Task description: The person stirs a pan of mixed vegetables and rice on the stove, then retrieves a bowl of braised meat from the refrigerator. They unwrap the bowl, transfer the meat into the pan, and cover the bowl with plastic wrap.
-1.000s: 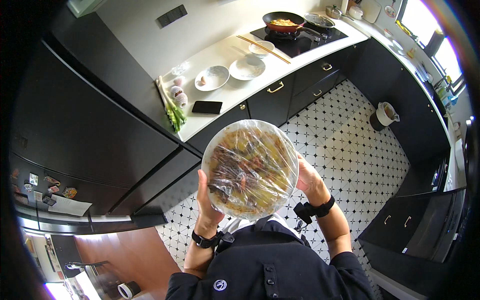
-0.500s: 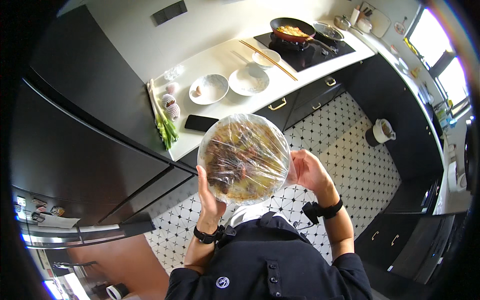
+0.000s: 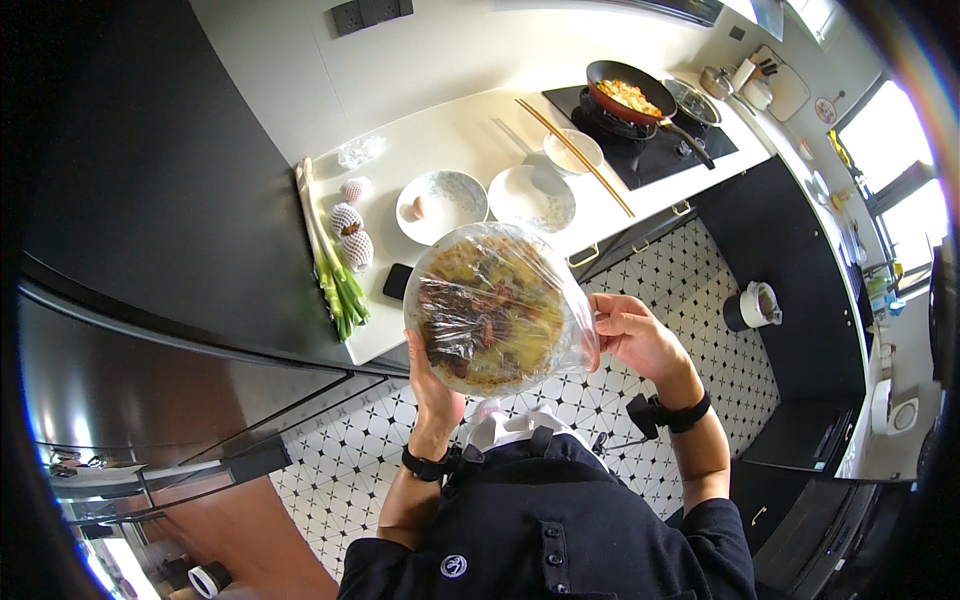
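A round dish of cooked food (image 3: 490,310), brown and yellowish, is held in front of my body. Clear plastic wrap (image 3: 572,330) stretches over its top, wrinkled and shiny. My left hand (image 3: 436,402) grips the dish at its lower left, with the thumb up along the rim and the other fingers hidden beneath. At the right side, my right hand (image 3: 642,338) pinches the loose edge of the wrap between thumb and fingers, a little away from the rim.
On the counter (image 3: 440,140) are scallions (image 3: 330,265), net-wrapped fruit (image 3: 350,232), a phone (image 3: 397,281), a bowl with an egg (image 3: 447,203), another bowl (image 3: 532,198), a small bowl (image 3: 573,152) and chopsticks (image 3: 577,158). A pan of food (image 3: 628,97) sits on the stove.
My right hand has moved outward to the right, drawing the edge of the wrap away from the rim. The view has shifted, and the dish now covers most of the phone.
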Action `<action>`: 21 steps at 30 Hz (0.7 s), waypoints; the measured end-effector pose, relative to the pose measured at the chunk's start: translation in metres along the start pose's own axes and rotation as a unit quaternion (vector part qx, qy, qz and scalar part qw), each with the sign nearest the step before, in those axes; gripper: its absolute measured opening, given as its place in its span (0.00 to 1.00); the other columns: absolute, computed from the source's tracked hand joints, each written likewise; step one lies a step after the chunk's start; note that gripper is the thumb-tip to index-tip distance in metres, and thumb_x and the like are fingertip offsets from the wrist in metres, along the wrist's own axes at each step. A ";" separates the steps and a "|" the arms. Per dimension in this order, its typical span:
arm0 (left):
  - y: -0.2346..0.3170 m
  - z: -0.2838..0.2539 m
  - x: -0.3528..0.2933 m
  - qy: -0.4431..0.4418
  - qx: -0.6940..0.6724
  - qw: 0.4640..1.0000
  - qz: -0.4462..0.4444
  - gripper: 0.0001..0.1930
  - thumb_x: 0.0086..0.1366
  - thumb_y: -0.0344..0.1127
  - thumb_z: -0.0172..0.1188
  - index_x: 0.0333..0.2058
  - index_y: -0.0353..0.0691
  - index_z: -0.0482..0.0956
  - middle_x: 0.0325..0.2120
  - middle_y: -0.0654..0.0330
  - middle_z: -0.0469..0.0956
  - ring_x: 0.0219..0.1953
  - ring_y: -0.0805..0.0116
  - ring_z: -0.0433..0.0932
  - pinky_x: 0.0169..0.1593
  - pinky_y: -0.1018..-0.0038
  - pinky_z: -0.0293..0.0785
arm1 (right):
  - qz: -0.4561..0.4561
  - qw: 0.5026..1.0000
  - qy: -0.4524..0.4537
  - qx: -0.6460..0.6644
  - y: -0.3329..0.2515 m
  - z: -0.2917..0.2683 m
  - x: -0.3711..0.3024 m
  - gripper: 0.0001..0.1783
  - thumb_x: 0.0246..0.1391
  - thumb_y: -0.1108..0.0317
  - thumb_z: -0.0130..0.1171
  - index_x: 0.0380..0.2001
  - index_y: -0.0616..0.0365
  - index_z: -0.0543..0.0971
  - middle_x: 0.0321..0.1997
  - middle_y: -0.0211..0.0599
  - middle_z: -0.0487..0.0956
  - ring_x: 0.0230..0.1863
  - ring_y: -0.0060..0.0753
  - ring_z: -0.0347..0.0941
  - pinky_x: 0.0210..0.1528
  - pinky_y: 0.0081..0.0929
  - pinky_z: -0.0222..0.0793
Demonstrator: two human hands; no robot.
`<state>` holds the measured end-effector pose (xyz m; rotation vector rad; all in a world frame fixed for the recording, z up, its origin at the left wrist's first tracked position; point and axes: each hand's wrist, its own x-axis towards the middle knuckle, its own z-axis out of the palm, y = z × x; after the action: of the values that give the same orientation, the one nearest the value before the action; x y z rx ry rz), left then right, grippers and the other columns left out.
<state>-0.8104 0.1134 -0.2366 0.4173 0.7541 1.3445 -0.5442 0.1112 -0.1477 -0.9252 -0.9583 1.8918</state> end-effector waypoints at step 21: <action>-0.067 0.089 0.072 0.072 0.106 0.981 0.145 0.38 0.74 0.61 0.38 0.68 0.35 0.50 0.67 0.58 0.56 0.66 0.64 0.58 0.69 0.65 0.52 | -0.092 0.963 -0.059 -0.246 -0.111 -0.046 0.123 0.20 0.63 0.71 0.51 0.56 0.66 0.70 0.30 0.34 0.75 0.25 0.21 0.69 0.28 0.21 0.67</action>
<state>-0.6971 0.1832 -0.2367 0.6209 0.9908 1.5847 -0.5193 0.2748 -0.1026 -0.9676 -1.5767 1.5911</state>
